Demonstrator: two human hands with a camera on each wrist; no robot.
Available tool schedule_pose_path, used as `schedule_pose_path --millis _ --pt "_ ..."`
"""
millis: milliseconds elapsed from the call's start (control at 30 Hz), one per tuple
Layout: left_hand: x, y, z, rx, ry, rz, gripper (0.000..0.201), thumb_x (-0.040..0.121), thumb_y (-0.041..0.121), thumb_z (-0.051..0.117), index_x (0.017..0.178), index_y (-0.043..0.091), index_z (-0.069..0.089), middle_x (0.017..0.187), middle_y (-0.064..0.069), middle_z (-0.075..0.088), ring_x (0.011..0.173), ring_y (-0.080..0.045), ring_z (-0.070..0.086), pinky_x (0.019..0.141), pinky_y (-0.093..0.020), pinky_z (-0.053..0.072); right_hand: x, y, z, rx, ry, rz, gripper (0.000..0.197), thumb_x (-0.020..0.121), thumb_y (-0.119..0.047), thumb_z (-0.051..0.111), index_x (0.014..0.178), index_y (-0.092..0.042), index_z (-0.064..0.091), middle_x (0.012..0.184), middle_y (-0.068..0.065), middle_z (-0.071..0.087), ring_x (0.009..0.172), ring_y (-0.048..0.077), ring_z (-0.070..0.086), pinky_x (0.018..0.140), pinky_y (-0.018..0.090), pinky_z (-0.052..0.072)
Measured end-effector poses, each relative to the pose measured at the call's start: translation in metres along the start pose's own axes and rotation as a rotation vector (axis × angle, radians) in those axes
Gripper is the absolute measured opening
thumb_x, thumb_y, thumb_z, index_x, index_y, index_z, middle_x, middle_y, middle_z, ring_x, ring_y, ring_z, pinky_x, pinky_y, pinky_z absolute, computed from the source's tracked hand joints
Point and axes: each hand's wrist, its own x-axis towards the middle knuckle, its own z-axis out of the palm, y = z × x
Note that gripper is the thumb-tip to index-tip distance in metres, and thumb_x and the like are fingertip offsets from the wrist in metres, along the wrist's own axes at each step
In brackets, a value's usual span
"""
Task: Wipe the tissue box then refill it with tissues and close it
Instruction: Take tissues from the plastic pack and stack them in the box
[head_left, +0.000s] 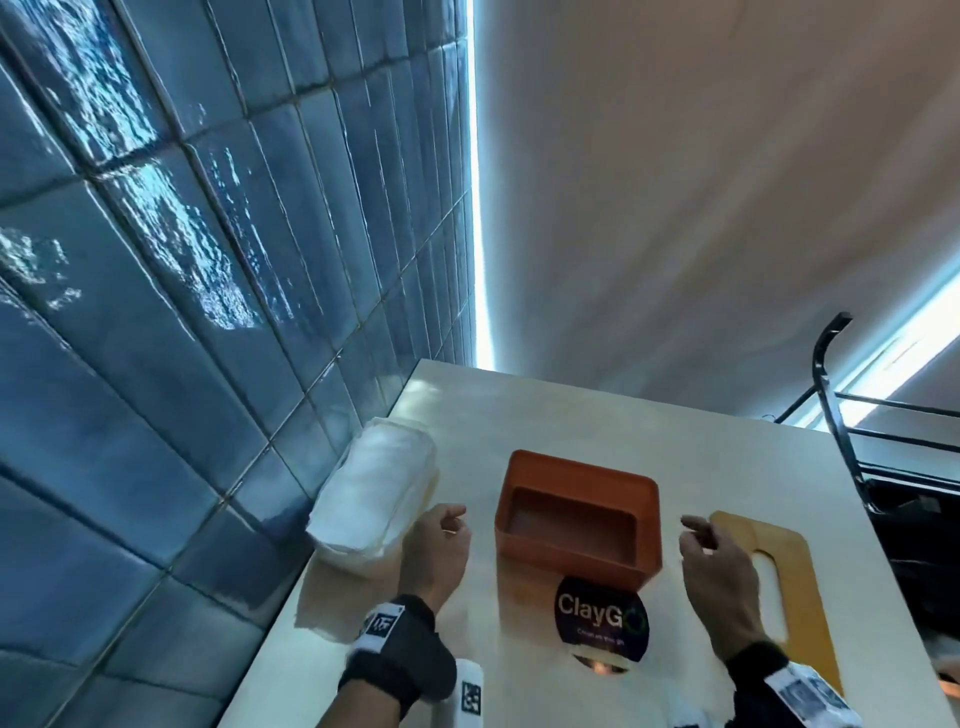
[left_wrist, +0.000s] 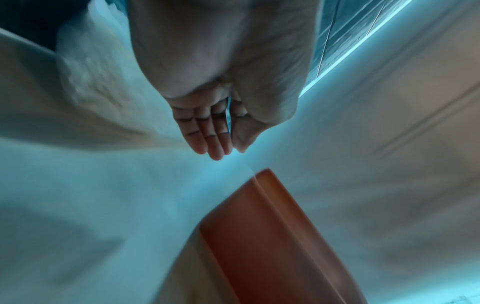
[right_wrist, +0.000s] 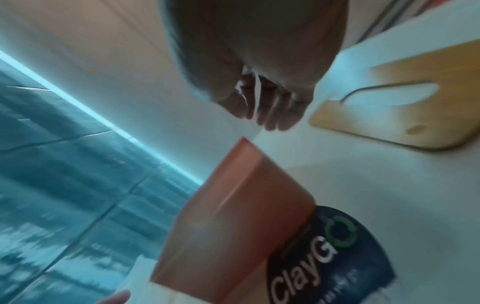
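An orange tissue box (head_left: 576, 514) stands open and empty on the pale table (head_left: 519, 415); it also shows as the orange box (left_wrist: 272, 236) in the left wrist view and the orange box (right_wrist: 233, 216) in the right wrist view. Its wooden lid (head_left: 784, 582), with a slot cut in it, lies flat to the right, seen again as the lid (right_wrist: 405, 111). A pack of white tissues (head_left: 379, 493) lies to the left against the tiled wall. My left hand (head_left: 441, 540) hovers left of the box and my right hand (head_left: 711, 556) right of it, both empty with loosely curled fingers.
A round dark "ClayGo" sticker (head_left: 602, 623) sits on the table just in front of the box. Blue tiles (head_left: 182, 312) cover the wall on the left. A black metal frame (head_left: 852, 426) stands past the table's right edge.
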Motion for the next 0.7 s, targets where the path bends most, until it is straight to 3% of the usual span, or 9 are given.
schedule_pose_path --millis 33,100,233,367,467,533,600,700 --pt "0.001 -0.002 -0.013 -0.003 0.041 0.011 0.029 0.091 0.006 0.058 0.117 0.014 0.068 0.112 -0.004 0.071 0.1 -0.018 0.062 0.09 -0.026 0.047 -0.009 -0.017 0.002 0.009 0.024 -0.09 0.022 0.1 -0.007 0.052 0.118 -0.01 0.064 0.104 0.007 0.065 0.085 0.022 0.062 0.069 0.033 0.05" --pt "0.007 -0.011 -0.042 -0.004 0.135 0.014 0.032 0.087 -0.001 0.056 0.112 0.013 0.07 0.108 -0.007 0.072 0.097 -0.019 0.063 0.087 -0.025 0.045 -0.027 -0.05 0.018 0.062 -0.075 -0.206 0.018 0.099 -0.008 0.055 0.112 -0.015 0.065 0.098 0.004 0.067 0.076 0.012 0.06 0.062 0.025 0.047" --pt "0.031 -0.035 -0.091 -0.009 0.239 -0.012 0.038 0.082 -0.01 0.051 0.108 0.01 0.071 0.111 -0.012 0.072 0.097 -0.025 0.064 0.095 -0.034 0.048 -0.058 -0.096 0.095 0.174 -0.503 -0.182 0.019 0.095 -0.004 0.06 0.102 -0.016 0.072 0.086 0.004 0.073 0.061 0.008 0.06 0.056 0.025 0.048" --pt "0.051 -0.05 -0.112 0.027 0.18 0.002 0.045 0.083 -0.012 0.046 0.119 0.006 0.067 0.124 -0.014 0.066 0.114 -0.029 0.06 0.106 -0.039 0.044 -0.079 -0.118 0.19 0.202 -0.8 -0.088 0.024 0.095 0.0 0.055 0.116 -0.005 0.064 0.091 0.008 0.067 0.065 0.014 0.063 0.054 0.025 0.051" --pt "0.063 -0.06 -0.112 0.067 0.108 0.015 0.047 0.082 -0.012 0.046 0.12 0.007 0.066 0.128 -0.013 0.063 0.121 -0.029 0.057 0.111 -0.041 0.041 -0.08 -0.122 0.236 0.183 -0.837 -0.003 0.027 0.092 0.001 0.052 0.117 -0.002 0.062 0.086 0.005 0.061 0.07 0.019 0.062 0.061 0.031 0.054" --pt "0.072 -0.069 -0.11 0.103 0.076 0.007 0.041 0.083 -0.009 0.051 0.116 0.008 0.069 0.127 -0.012 0.064 0.121 -0.028 0.056 0.111 -0.038 0.04 -0.072 -0.117 0.258 0.074 -0.809 0.01 0.021 0.079 -0.003 0.05 0.093 -0.005 0.067 0.074 0.007 0.06 0.069 0.025 0.062 0.071 0.044 0.059" --pt "0.079 -0.078 -0.107 0.144 0.043 -0.007 0.036 0.084 -0.005 0.054 0.113 0.009 0.071 0.125 -0.012 0.065 0.121 -0.027 0.057 0.109 -0.035 0.041 -0.061 -0.107 0.276 -0.035 -0.785 0.053 0.011 0.064 -0.01 0.047 0.065 -0.013 0.058 0.067 0.01 0.058 0.069 0.028 0.061 0.078 0.051 0.06" --pt "0.084 -0.087 -0.103 0.18 0.011 -0.033 0.038 0.082 -0.006 0.052 0.109 0.009 0.074 0.123 -0.011 0.067 0.12 -0.026 0.058 0.106 -0.031 0.041 -0.054 -0.103 0.289 -0.055 -0.739 0.182 0.005 0.059 -0.015 0.049 0.06 -0.016 0.044 0.072 0.012 0.052 0.068 0.025 0.055 0.063 0.037 0.053"
